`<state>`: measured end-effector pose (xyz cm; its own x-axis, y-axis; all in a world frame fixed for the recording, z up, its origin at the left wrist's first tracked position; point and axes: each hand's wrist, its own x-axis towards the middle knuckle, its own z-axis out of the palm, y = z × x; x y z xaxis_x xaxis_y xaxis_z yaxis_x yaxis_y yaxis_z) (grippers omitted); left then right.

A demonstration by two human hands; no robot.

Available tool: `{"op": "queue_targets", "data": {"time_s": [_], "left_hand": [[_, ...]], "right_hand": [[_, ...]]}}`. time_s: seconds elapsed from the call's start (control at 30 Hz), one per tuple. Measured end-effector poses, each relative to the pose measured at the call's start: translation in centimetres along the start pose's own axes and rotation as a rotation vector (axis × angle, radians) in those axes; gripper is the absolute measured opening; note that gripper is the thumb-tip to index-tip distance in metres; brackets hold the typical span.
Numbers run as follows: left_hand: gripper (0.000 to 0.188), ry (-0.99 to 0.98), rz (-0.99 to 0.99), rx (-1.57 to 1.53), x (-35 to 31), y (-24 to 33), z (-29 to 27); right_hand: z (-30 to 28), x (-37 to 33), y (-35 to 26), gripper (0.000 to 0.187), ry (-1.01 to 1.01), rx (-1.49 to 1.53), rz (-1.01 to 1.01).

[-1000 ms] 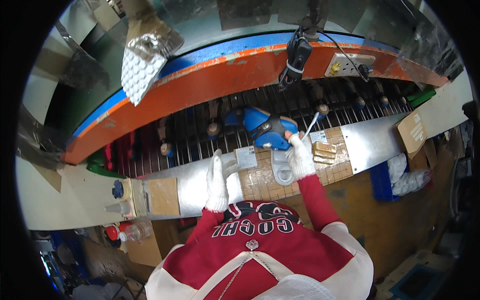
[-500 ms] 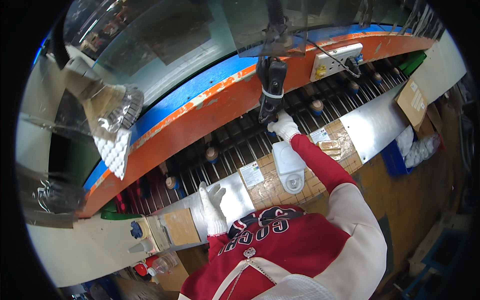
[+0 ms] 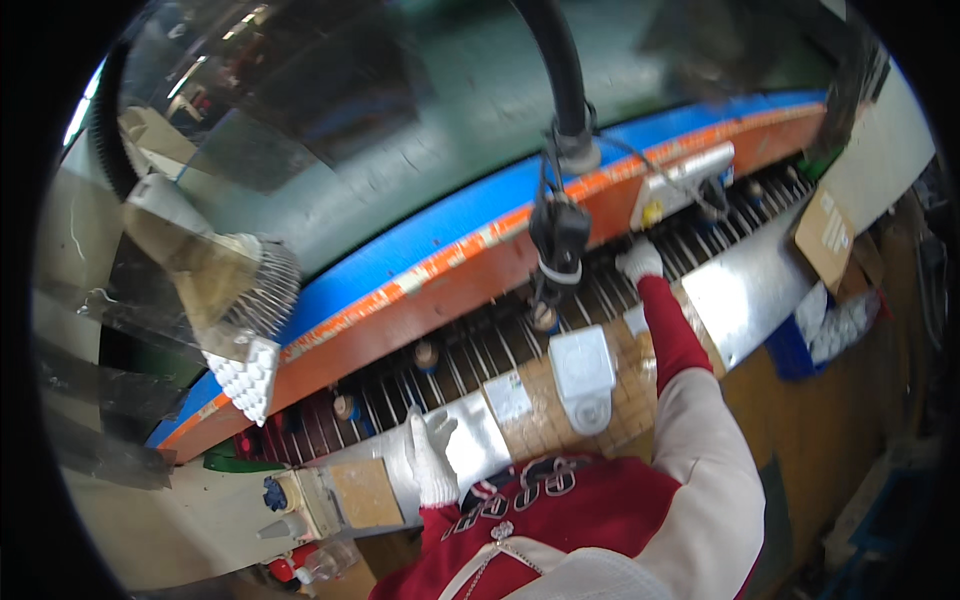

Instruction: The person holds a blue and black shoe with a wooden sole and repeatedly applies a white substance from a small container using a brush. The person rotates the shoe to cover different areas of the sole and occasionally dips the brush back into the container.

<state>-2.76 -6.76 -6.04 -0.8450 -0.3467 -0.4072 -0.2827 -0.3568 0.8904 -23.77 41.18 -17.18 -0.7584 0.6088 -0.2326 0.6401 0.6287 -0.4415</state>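
Observation:
My right hand [image 3: 641, 261], in a white knit glove, reaches out to the slatted rack [image 3: 590, 300] and its fingers are closed there. What they hold is hidden by the glove. Small brown-topped pieces with blue lower parts stand in a row along the rack, one [image 3: 543, 316] to the left of that hand and another [image 3: 427, 355] farther left. My left hand [image 3: 430, 460], also gloved, hovers over the shiny metal plate with its fingers apart and nothing in them. Between the hands a translucent white plastic piece [image 3: 582, 365] with a rounded end lies on the brown board [image 3: 530, 430].
An orange and blue beam [image 3: 440, 275] runs behind the rack, carrying a white socket strip [image 3: 685, 185]. Black cables with a plug [image 3: 560, 230] hang before it. A brush-like bundle [image 3: 240, 285] hangs left. On the right stand a cardboard piece [image 3: 825, 240] and a blue bin [image 3: 795, 345].
My right hand has moved right along the rack, uncovering a brown-topped piece where it was. My left hand stays open over the plate. The whole view has shifted, and the cables now hang lower.

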Motion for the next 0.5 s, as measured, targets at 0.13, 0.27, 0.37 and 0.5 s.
{"op": "queue_targets", "data": {"time_s": [0.13, 0.27, 0.37, 0.5], "left_hand": [[0.069, -0.071, 0.012, 0.011, 0.0, 0.0, 0.7], [0.062, -0.159, 0.037, -0.002, -0.7, 0.4, 1.4], [0.058, -0.227, 0.037, -0.013, -1.6, 0.8, 2.3], [0.057, -0.357, 0.031, 0.0, -2.7, 0.9, 4.7]], "right_hand": [[0.3, 1.2, 2.0, 0.066, 0.022, 0.101, -0.136], [-2.7, 0.7, 1.9, 0.072, 0.019, 0.033, -0.174], [-5.0, -0.6, 2.6, 0.056, 0.136, 0.352, -0.179], [-6.5, -5.0, 5.6, 0.028, -0.039, 0.785, -0.194]]}}
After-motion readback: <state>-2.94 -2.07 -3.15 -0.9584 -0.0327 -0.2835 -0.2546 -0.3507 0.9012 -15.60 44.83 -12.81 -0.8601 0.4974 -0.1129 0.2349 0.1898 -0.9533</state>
